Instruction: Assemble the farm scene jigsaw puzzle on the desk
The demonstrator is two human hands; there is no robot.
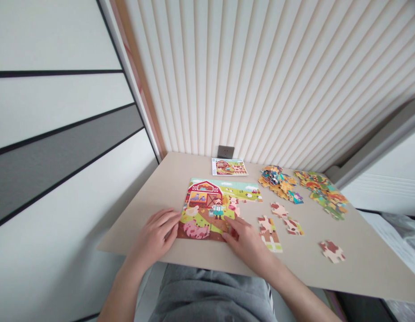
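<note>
Two bare hands are pressing on a part-built farm jigsaw puzzle (207, 210) lying near the front edge of the surface (361, 259). The left hand (153, 237) is lying against the puzzle's left side, its fingers (169, 219) held close together. The right hand (247, 241) is resting on the lower right corner, its fingers (232, 223) slightly spread and pinching nothing. Cow-patterned pieces (269, 235) are lying just beside it. One heap of loose pieces (277, 181) and a second heap (321, 194) are sitting toward the back right corner. A picture card (229, 167) is lying by the back edge, below a wall socket (225, 152) set in a ribbed white wall panel (261, 80).
</note>
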